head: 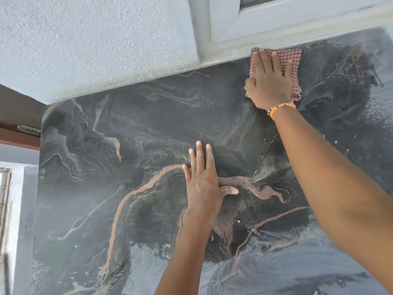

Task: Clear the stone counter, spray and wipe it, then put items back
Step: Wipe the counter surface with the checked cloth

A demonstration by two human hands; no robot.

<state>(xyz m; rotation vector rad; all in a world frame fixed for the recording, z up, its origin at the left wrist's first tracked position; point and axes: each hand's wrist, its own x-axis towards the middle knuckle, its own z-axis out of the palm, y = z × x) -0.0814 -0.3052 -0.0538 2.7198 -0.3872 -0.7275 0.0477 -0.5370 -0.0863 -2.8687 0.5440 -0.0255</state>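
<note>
Desk: the dark stone desk (pixel 131 133) with brown and pale veins is filling most of the frame; wet shine is showing at the lower right and along the right edge.
Cloth: a red-and-white checked cloth (pixel 286 60) is lying folded on the desk in the upper right of the frame, touching the back edge under the window frame (pixel 234 28).
Right hand: the right hand (pixel 269 81) is pressing flat on the cloth; the fingers (pixel 263 58) are lying straight and a little apart, pointing to the top of the frame, not curling around the cloth.
Wrist: an orange band with small beads (pixel 281 108) is sitting on the right wrist.
Left hand: the left hand (pixel 203 182) is resting flat on the bare stone near the centre of the frame, well apart from the cloth; its fingers are lying straight and close together, the thumb is pointing to the right, and it is holding nothing.
Wall: a rough white wall (pixel 95 45) is standing behind the desk in the upper left.
Left edge: a brown frame (pixel 19 122) is showing at the left of the frame, beside the desk corner.
</note>
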